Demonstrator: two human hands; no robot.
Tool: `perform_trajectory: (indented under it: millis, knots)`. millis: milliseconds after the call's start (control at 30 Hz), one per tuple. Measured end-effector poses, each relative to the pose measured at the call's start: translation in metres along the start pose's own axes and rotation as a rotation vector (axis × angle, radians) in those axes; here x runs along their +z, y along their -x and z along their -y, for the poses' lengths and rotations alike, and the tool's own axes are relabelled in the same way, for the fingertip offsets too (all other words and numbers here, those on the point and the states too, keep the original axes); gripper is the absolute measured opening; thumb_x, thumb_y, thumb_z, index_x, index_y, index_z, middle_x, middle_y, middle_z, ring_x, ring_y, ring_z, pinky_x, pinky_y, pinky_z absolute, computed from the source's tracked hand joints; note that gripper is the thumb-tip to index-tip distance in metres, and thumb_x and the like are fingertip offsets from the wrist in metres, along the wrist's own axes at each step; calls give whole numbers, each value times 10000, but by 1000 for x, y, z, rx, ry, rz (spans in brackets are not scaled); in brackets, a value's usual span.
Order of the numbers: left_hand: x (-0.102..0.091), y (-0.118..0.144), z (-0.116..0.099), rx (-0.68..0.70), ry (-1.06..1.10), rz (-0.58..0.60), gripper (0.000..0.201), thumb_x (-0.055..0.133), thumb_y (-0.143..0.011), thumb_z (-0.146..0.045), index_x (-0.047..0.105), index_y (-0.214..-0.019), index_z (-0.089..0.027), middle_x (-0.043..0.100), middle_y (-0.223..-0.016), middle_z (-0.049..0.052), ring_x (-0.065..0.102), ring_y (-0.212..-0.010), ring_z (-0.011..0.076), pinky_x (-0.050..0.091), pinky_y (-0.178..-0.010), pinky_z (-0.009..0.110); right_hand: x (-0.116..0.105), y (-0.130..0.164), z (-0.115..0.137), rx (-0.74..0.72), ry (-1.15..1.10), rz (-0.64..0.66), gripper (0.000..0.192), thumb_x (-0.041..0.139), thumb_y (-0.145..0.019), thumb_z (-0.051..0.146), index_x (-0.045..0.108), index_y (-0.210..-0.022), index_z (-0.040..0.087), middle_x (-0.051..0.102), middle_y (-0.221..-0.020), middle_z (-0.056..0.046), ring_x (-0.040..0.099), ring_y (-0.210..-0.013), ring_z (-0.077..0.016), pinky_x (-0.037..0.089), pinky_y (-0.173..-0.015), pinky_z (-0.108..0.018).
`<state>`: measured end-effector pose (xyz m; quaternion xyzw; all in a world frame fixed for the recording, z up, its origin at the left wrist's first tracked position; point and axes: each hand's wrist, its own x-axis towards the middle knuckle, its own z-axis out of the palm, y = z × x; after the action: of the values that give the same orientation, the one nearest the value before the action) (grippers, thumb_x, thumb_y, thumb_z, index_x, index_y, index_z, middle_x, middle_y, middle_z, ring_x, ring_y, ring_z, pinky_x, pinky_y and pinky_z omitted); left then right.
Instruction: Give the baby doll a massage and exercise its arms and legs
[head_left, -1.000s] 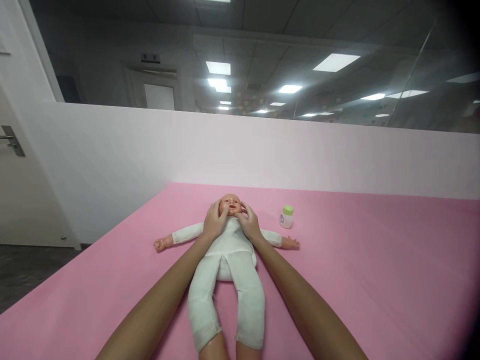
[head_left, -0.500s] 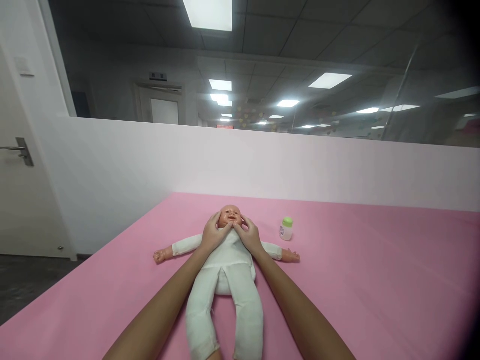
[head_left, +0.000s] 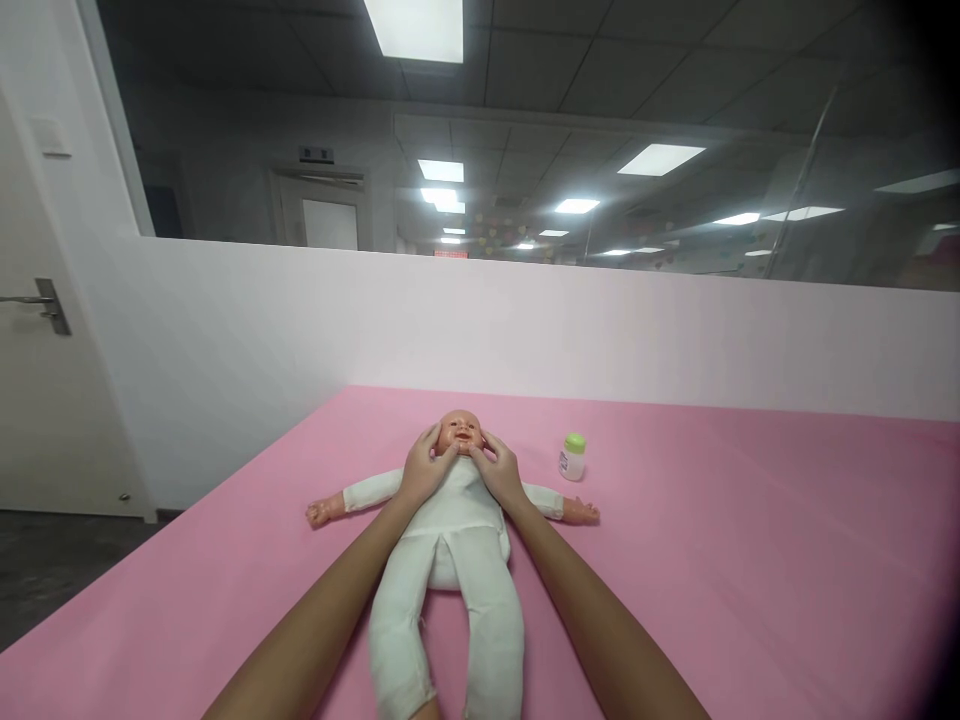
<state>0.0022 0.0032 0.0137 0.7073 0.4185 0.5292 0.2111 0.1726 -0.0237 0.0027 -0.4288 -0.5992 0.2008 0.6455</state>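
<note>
**Both hands at the doll's face, thumbs by the chin**

Starting at the left of the frame, a white door with a metal handle (head_left: 46, 305) sits at the edge, and the pink surface (head_left: 750, 560) spreads from there across the lower half. In the middle lies the baby doll (head_left: 450, 540) on its back, in a white suit, arms spread out to either side, head pointing away from you toward the white partition wall (head_left: 525, 320).

Your left hand (head_left: 424, 467) cups the left side of the doll's head as it appears in the frame, fingers curled against the cheek and thumb reaching in toward the chin. Your right hand (head_left: 501, 470) mirrors it on the other cheek. Neither grips anything; both rest loosely curved on the face.

Right of the doll, just past its outstretched arm, a small white bottle with a green cap (head_left: 573, 457) stands upright, apart from both hands.

You look to be mid-stroke in massaging or rubbing the cheeks. The next move probably calls for light, even pressure from both thumbs, keeping the head centred so it doesn't roll sideways.
</note>
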Motion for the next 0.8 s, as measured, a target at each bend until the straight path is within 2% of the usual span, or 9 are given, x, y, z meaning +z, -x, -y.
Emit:
perform_trajectory:
  millis: [200, 367, 533, 700, 800]
  knots:
    - [0, -1, 0, 59, 5, -8, 486, 498, -1002, -463, 606, -1394, -196, 584, -1474, 122, 520, -1389, 273, 420, -1148, 440, 0, -1, 5, 18, -72, 5, 380, 579, -889, 407, 749, -1165, 207, 751, -1205, -80, 672, -1173, -291, 551, -1001, -432]
    - [-1, 1, -2, 66, 27, 3, 581, 645, -918, -438, 551, -1451, -224, 579, -1484, 107, 550, -1359, 285, 472, -1097, 423, 1, 0, 2, 20, -30, 13, 409, 651, -844, 407, 739, -1169, 176, 755, -1190, -90, 667, -1175, -299, 544, -1007, -436]
    - [-3, 1, -3, 88, 38, 23, 508, 519, -991, -446, 555, -1443, -219, 570, -1495, 97, 524, -1389, 261, 458, -1112, 407, 1, -1, 5, 38, -73, 4, 393, 567, -911, 423, 742, -1177, 193, 734, -1250, -84, 662, -1203, -289, 526, -1043, -439]
    - [-3, 0, 1, 46, -39, -7, 482, 620, -920, -447, 634, -1328, -192, 656, -1378, 119, 611, -1273, 308, 549, -961, 396, 2, 0, 6, 29, -78, 14, 443, 662, -853, 439, 728, -1215, 193, 709, -1301, -89, 653, -1224, -300, 532, -1039, -440]
    - [-2, 0, 2, 47, -38, -21, 452, 608, -924, -449, 647, -1292, -189, 664, -1363, 116, 609, -1274, 306, 535, -984, 402, 3, 0, 3, 16, -70, 12, 431, 652, -855, 416, 727, -1220, 200, 715, -1290, -87, 658, -1216, -297, 537, -1030, -437]
